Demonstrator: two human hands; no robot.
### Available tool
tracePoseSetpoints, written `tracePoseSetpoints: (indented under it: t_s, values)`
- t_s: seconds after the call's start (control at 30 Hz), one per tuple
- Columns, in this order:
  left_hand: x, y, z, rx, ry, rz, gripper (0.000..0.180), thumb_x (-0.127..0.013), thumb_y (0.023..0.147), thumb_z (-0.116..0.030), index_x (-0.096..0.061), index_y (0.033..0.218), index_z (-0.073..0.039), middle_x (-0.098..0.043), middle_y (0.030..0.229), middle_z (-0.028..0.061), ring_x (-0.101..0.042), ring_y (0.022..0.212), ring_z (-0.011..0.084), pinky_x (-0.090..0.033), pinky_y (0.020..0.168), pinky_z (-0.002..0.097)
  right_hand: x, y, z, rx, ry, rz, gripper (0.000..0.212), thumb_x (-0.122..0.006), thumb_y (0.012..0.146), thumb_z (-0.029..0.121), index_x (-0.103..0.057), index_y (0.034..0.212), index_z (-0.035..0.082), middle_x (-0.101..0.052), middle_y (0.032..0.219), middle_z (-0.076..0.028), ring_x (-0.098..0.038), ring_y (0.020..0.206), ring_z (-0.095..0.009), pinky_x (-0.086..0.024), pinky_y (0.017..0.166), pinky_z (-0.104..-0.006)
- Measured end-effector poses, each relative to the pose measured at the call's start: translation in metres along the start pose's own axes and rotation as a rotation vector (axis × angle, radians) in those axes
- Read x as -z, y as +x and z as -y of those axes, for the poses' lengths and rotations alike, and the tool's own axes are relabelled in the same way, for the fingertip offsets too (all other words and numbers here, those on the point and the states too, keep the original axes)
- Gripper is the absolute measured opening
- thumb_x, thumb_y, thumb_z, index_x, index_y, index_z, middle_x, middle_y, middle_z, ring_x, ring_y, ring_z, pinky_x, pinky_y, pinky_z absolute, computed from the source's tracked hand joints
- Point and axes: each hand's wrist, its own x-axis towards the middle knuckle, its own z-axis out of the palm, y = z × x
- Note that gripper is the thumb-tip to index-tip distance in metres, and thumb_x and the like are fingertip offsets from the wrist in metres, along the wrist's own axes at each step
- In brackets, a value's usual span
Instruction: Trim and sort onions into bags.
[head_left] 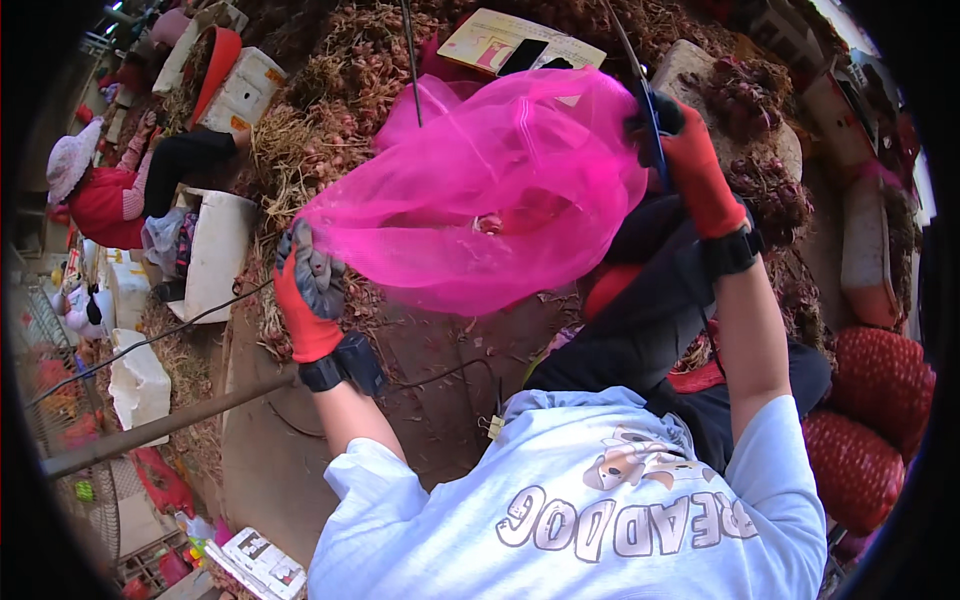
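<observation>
A bright pink mesh bag (470,190) is stretched wide between my two hands. My left hand (312,290), in a red glove with a grey palm, is closed on the bag's left end. At the bag's upper right end my right hand (697,165), gloved alike, is closed; its fingertips are partly hidden. Beside those fingers runs a long, thin strip (650,125), blue lower down, whose kind I cannot make out. A small reddish bulb (488,224) shows at the bag's middle; whether it lies inside, I cannot tell. Dark bands sit on both wrists.
Shallots with dry stalks (320,130) are heaped ahead. A phone (523,56) lies on a printed board (480,40). Filled red mesh sacks (850,470) stand at right. A metal pole (170,425) and a cable cross the left, where another person (110,190) sits near foam boxes (218,250).
</observation>
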Motion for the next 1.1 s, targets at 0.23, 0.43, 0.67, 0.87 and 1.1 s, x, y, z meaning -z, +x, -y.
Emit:
tracePoseSetpoints:
  t_s: [0.23, 0.43, 0.67, 0.87, 1.1]
  values:
    - [-0.020, -0.049, 0.019, -0.056, 0.463, -0.041, 0.016, -0.045, 0.093, -0.012, -0.053, 0.106, -0.007, -0.047, 0.074, -0.0033, -0.040, 0.059, 0.0016, -0.037, 0.054, 0.0216, 0.011, 0.012, -0.046, -0.032, -0.108, -0.071, 0.025, -0.065, 0.079, 0.005, -0.061, 0.103, -0.001, -0.065, 0.078, -0.001, -0.053, 0.061, -0.003, -0.042, 0.053, -0.0200]
    - [-0.012, -0.050, -0.044, 0.029, -0.522, 0.458, 0.012, -0.040, 0.094, -0.010, -0.049, 0.096, -0.003, -0.061, 0.097, 0.0068, -0.049, 0.052, 0.0072, -0.041, 0.060, 0.0249, -0.008, 0.011, 0.000, 0.022, 0.073, -0.016, 0.028, -0.066, 0.076, 0.006, -0.061, 0.102, -0.001, -0.067, 0.080, -0.004, -0.058, 0.065, -0.006, -0.045, 0.056, -0.0214]
    - [0.042, -0.037, 0.160, -0.210, 0.800, -0.188, 0.048, -0.056, 0.090, -0.021, -0.042, 0.132, -0.004, -0.056, 0.117, 0.0101, -0.056, 0.100, 0.0232, -0.039, 0.096, 0.0349, -0.022, 0.007, -0.034, 0.161, -0.207, 0.021, 0.030, -0.068, 0.075, 0.009, -0.062, 0.103, 0.001, -0.069, 0.086, -0.006, -0.058, 0.075, -0.008, -0.047, 0.072, -0.0279]
    - [0.010, 0.019, 0.189, 0.109, 0.404, -0.300, 0.032, -0.065, 0.085, -0.024, -0.062, 0.107, -0.001, -0.064, 0.093, 0.0047, -0.061, 0.078, 0.0134, -0.049, 0.067, 0.0280, -0.001, 0.006, -0.018, 0.045, -0.041, 0.008, 0.022, -0.066, 0.078, 0.008, -0.064, 0.099, 0.001, -0.066, 0.078, -0.001, -0.055, 0.066, -0.003, -0.043, 0.058, -0.0203]
    - [-0.029, -0.065, 0.044, -0.149, 0.659, 0.142, 0.036, -0.062, 0.081, -0.008, -0.057, 0.116, 0.001, -0.062, 0.111, 0.0120, -0.059, 0.102, 0.0230, -0.046, 0.089, 0.0327, 0.018, 0.010, 0.009, 0.101, 0.036, -0.064, 0.016, -0.063, 0.080, 0.009, -0.065, 0.094, 0.002, -0.064, 0.072, -0.002, -0.055, 0.056, -0.006, -0.042, 0.051, -0.0204]
